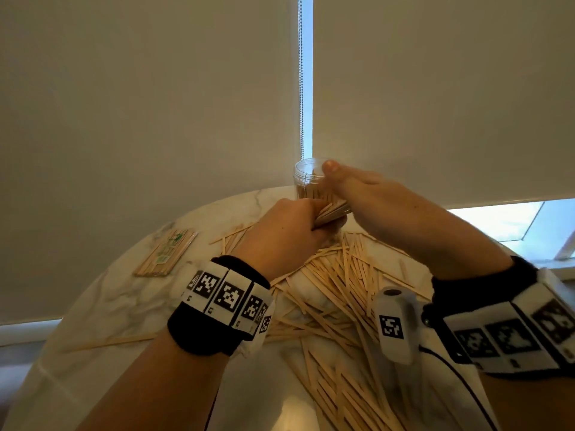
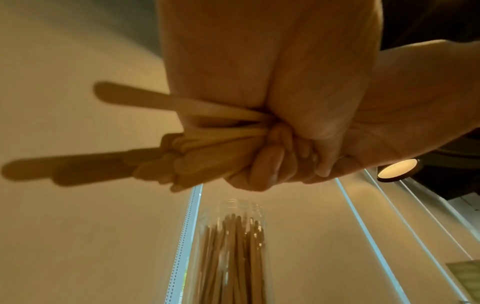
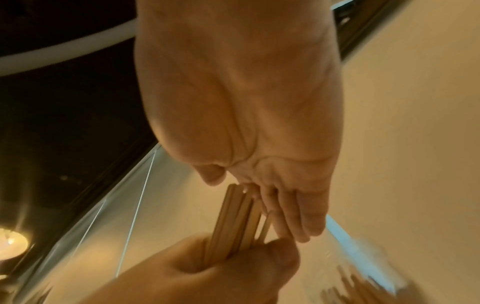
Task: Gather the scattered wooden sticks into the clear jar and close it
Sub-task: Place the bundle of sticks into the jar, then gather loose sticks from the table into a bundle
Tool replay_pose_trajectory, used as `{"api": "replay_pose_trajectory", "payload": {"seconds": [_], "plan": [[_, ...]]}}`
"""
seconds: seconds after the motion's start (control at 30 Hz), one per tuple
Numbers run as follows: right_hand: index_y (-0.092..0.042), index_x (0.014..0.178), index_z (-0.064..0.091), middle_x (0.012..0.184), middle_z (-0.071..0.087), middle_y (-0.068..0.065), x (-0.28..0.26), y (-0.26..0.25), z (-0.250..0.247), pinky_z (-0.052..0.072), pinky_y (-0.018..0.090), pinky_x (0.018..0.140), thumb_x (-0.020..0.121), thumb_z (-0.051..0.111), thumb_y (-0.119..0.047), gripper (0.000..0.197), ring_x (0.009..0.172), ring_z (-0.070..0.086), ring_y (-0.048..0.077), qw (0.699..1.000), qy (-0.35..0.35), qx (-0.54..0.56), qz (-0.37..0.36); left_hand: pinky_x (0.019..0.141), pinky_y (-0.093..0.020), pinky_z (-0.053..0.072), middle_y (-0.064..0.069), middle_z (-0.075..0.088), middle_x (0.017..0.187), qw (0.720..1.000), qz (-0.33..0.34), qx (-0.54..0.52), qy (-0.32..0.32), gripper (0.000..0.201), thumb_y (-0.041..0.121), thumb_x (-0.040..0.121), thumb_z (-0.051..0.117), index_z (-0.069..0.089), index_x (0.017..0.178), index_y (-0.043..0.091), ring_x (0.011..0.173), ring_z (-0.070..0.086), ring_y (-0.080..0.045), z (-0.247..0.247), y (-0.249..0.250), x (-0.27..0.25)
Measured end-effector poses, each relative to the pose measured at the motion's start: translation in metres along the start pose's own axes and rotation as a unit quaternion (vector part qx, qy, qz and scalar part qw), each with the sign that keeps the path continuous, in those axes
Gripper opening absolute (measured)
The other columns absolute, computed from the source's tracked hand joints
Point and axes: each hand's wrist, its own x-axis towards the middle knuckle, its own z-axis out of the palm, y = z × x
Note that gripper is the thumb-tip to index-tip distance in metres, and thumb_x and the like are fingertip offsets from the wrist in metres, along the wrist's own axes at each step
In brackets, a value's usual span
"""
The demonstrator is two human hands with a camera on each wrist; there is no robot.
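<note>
Pale roller blinds hang behind a round marble table (image 1: 102, 306), where the work sits close to the far edge. Clenched in the left hand (image 1: 280, 234) is a bundle of flat wooden sticks (image 1: 331, 213), fingers wrapped round one end while the other ends fan out loosely, as the left wrist view shows. Against that bundle lies the right hand (image 1: 367, 194), fingers straight and flat along the sticks, squaring them rather than gripping. Just beyond both hands stands the clear jar (image 1: 306, 178), upright and uncapped, already partly filled with sticks standing on end. Nearer the person than the hands, a wide scatter of loose sticks (image 1: 339, 284) covers the table. Well off to the left hand's outer side lies a wrapped pack of sticks (image 1: 166, 255). No lid is visible.

These sticks look light, stiff and smooth, so a bunch will likely splay or slip unless gripped near the middle with ends aligned. The jar seems light plastic and could tip if the bundle catches its rim, so steadying its wall would help
</note>
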Motion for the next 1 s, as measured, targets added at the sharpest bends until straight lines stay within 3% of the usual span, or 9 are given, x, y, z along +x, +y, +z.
{"api": "replay_pose_trajectory", "payload": {"seconds": [0.1, 0.23, 0.37, 0.47, 0.53, 0.67, 0.83, 0.93, 1.0], "plan": [[-0.024, 0.13, 0.057, 0.123, 0.062, -0.005, 0.009, 0.004, -0.002, 0.043, 0.036, 0.094, 0.104, 0.023, -0.055, 0.053, 0.114, 0.056, 0.014, 0.995, 0.096, -0.013, -0.006, 0.051, -0.009, 0.034, 0.017, 0.057, 0.064, 1.0, 0.004, 0.027, 0.002, 0.017, 0.047, 0.096, 0.059, 0.068, 0.092, 0.033, 0.054, 0.054, 0.004, 0.0, -0.003, 0.001], [-0.02, 0.091, 0.063, 0.08, 0.063, -0.001, 0.011, 0.01, 0.008, 0.047, 0.033, 0.071, 0.107, 0.026, -0.045, 0.047, 0.074, 0.059, 0.012, 0.992, 0.077, -0.098, -0.01, 0.071, -0.027, 0.055, 0.007, 0.073, 0.088, 0.996, 0.017, 0.085, -0.008, 0.03, 0.046, 0.093, 0.065, 0.066, 0.117, 0.028, 0.073, 0.065, -0.006, 0.004, 0.002, 0.0], [-0.011, 0.089, 0.064, 0.076, 0.066, 0.003, 0.013, 0.013, 0.025, 0.053, 0.032, 0.073, 0.109, 0.022, -0.038, 0.054, 0.07, 0.064, 0.015, 0.978, 0.06, -0.196, -0.034, 0.076, -0.021, 0.052, 0.003, 0.073, 0.102, 0.996, 0.007, 0.086, -0.036, 0.092, 0.038, 0.089, 0.072, 0.015, 0.159, 0.019, 0.061, 0.053, 0.001, 0.005, 0.004, 0.002], [-0.009, 0.082, 0.059, 0.07, 0.058, 0.004, 0.019, 0.013, 0.021, 0.043, 0.032, 0.066, 0.108, 0.027, -0.032, 0.047, 0.064, 0.056, 0.017, 0.966, 0.083, -0.238, -0.056, 0.069, -0.014, 0.048, 0.014, 0.07, 0.09, 0.998, -0.018, 0.004, -0.06, 0.124, 0.039, 0.084, 0.078, -0.02, 0.157, 0.02, 0.063, 0.057, 0.004, 0.003, 0.011, 0.0], [-0.009, 0.081, 0.064, 0.069, 0.062, 0.005, 0.021, 0.015, 0.013, 0.045, 0.031, 0.063, 0.107, 0.031, -0.034, 0.049, 0.063, 0.059, 0.017, 0.967, 0.068, -0.236, -0.073, 0.073, -0.016, 0.052, 0.007, 0.071, 0.085, 0.996, -0.038, -0.063, -0.053, 0.13, 0.038, 0.08, 0.081, -0.024, 0.156, 0.025, 0.073, 0.064, -0.001, 0.002, 0.014, -0.001], [-0.016, 0.081, 0.076, 0.066, 0.068, 0.0, 0.022, 0.024, 0.012, 0.047, 0.023, 0.059, 0.103, 0.044, -0.037, 0.045, 0.06, 0.063, 0.011, 0.961, 0.08, -0.223, -0.142, 0.083, -0.02, 0.056, 0.018, 0.068, 0.089, 0.99, -0.026, -0.132, -0.039, 0.115, 0.035, 0.076, 0.085, 0.008, 0.161, 0.03, 0.079, 0.066, 0.004, -0.007, 0.01, 0.0], [-0.016, 0.07, 0.073, 0.054, 0.063, -0.001, 0.025, 0.026, 0.004, 0.048, 0.031, 0.053, 0.101, 0.049, -0.039, 0.045, 0.048, 0.057, 0.005, 0.959, 0.138, -0.174, -0.174, 0.062, -0.018, 0.057, 0.011, 0.073, 0.082, 0.978, -0.044, -0.194, -0.057, 0.088, 0.046, 0.084, 0.074, 0.024, 0.156, 0.036, 0.06, 0.068, -0.001, -0.028, 0.008, -0.009], [-0.02, 0.063, 0.068, 0.043, 0.055, -0.01, 0.02, 0.029, -0.019, 0.033, 0.019, 0.046, 0.1, 0.05, -0.038, 0.045, 0.038, 0.044, 0.003, 0.963, 0.206, -0.11, -0.134, 0.09, -0.029, 0.053, 0.005, 0.077, 0.097, 0.971, -0.101, -0.203, 0.081, 0.066, 0.068, 0.09, 0.045, 0.049, 0.144, 0.029, 0.082, 0.069, 0.002, -0.038, -0.006, -0.004], [-0.021, 0.061, 0.066, 0.043, 0.054, -0.017, 0.016, 0.031, -0.031, 0.033, 0.016, 0.045, 0.1, 0.05, -0.038, 0.046, 0.039, 0.044, 0.002, 0.961, 0.237, -0.084, -0.118, 0.103, -0.039, 0.045, 0.006, 0.078, 0.092, 0.914, -0.151, -0.306, 0.218, 0.056, 0.064, 0.099, 0.034, 0.064, 0.125, 0.024, 0.094, 0.07, -0.004, -0.043, -0.015, 0.0]]}}
